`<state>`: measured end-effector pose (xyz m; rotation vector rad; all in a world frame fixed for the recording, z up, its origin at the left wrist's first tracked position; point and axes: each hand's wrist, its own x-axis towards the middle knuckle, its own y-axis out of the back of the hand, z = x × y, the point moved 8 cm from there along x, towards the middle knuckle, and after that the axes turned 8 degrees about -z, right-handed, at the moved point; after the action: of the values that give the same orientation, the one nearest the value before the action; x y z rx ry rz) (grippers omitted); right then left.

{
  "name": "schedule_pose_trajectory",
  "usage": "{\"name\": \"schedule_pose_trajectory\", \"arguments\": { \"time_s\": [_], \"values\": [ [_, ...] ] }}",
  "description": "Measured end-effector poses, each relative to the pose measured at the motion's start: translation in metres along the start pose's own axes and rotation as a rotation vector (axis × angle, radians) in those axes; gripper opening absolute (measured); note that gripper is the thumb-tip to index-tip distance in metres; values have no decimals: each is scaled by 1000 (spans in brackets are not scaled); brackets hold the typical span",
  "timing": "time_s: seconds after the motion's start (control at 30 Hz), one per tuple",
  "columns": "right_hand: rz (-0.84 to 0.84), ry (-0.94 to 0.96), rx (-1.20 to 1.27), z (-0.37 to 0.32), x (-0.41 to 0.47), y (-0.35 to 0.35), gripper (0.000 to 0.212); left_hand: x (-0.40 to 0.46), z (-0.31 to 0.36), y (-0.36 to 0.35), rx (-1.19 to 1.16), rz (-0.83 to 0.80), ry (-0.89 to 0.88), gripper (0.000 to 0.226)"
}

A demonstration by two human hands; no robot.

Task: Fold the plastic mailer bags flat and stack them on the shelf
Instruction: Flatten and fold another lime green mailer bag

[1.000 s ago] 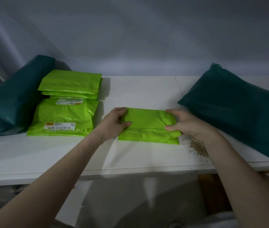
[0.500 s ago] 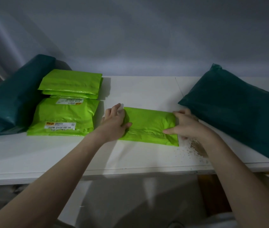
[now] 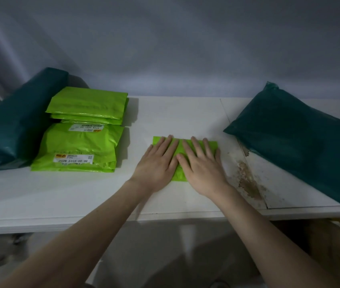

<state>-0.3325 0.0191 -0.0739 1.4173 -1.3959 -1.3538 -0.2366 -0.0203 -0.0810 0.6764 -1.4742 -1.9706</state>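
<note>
A folded lime-green mailer bag (image 3: pixel 179 173) lies flat in the middle of the white shelf (image 3: pixel 81 194). My left hand (image 3: pixel 156 161) and my right hand (image 3: pixel 201 163) rest palm-down on it side by side, fingers spread, covering most of it. To the left sit two piles of lime-green mailers: a near stack with white labels (image 3: pixel 77 148) and a far stack (image 3: pixel 88 106) behind it.
A large dark teal bag (image 3: pixel 15 121) leans at the far left and another dark teal bag (image 3: pixel 302 142) lies at the right, overhanging the shelf edge. A chipped, brown-stained patch (image 3: pixel 248 179) marks the shelf right of my hands. A grey wall stands behind.
My hands let go of the bag's side edges and came together on top of it, palms flat. The bag now looks narrower and lies flatter.
</note>
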Motion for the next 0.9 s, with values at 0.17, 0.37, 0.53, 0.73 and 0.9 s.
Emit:
{"name": "schedule_pose_trajectory", "arguments": {
  "time_s": [0.17,0.37,0.53,0.73,0.9],
  "values": [
    [48,31,-57,-2,2,1,68,0,-2,-2,-13,-11,77,80],
    [3,33,-86,-2,6,0,56,2,-3,-5,52,-22,73,88],
    [0,38,-23,-1,8,1,54,3,-6,-2,-161,-25,41,82],
    [73,37,-37,4,18,7,56,-12,-11,25,-376,196,49,55],
    [337,52,-36,-6,18,32,53,-13,-27,40,-476,224,82,57]
  ]
}}
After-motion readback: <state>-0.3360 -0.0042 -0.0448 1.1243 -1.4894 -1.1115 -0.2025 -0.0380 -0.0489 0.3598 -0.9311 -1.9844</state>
